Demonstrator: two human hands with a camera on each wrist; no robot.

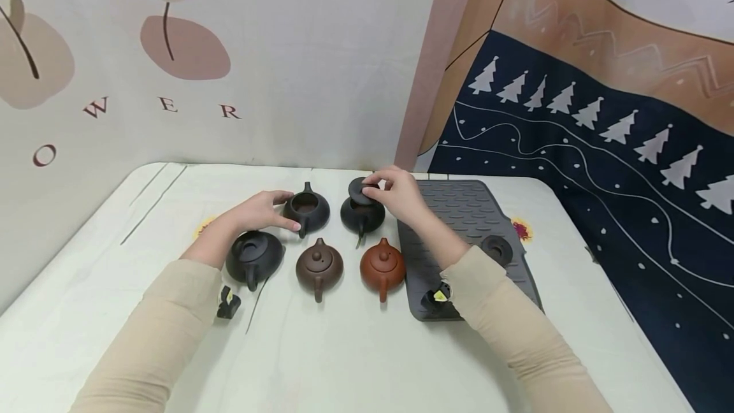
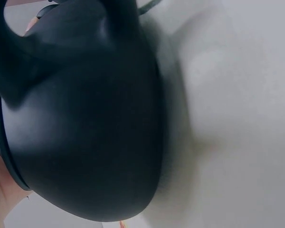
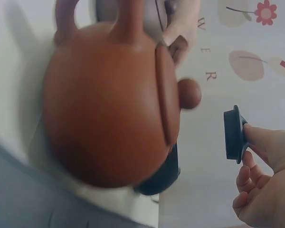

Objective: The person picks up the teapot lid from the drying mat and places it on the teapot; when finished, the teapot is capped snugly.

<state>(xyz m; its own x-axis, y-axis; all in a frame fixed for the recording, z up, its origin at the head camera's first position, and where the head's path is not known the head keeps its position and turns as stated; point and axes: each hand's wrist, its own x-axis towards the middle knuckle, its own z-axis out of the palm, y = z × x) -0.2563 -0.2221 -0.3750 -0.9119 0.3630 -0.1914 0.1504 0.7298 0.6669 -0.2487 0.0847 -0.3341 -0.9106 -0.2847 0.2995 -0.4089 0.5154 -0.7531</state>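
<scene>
A dark teapot (image 2: 95,133) nearly filled your left wrist view, and the orange-red clay teapot (image 3: 104,104) in the right one hid much of the black teapot (image 1: 364,218) beneath the lid (image 1: 355,192). Your right hand (image 1: 400,195) pinched that lid between thumb (image 1: 373,194) and fingers (image 1: 378,177), underside down, apart above the pot. Your left hand (image 1: 257,211) held the lidless black teapot (image 1: 317,216), thumb and fingers spread around its left side; its long axis ran from the handle (image 1: 302,230) nearest you to the spout (image 1: 307,186) pointing away. Your right sleeve (image 1: 501,314) covered part of the grey mat (image 1: 453,199) on the white tabletop (image 1: 321,362), before a lettered cloth (image 1: 321,69).
</scene>
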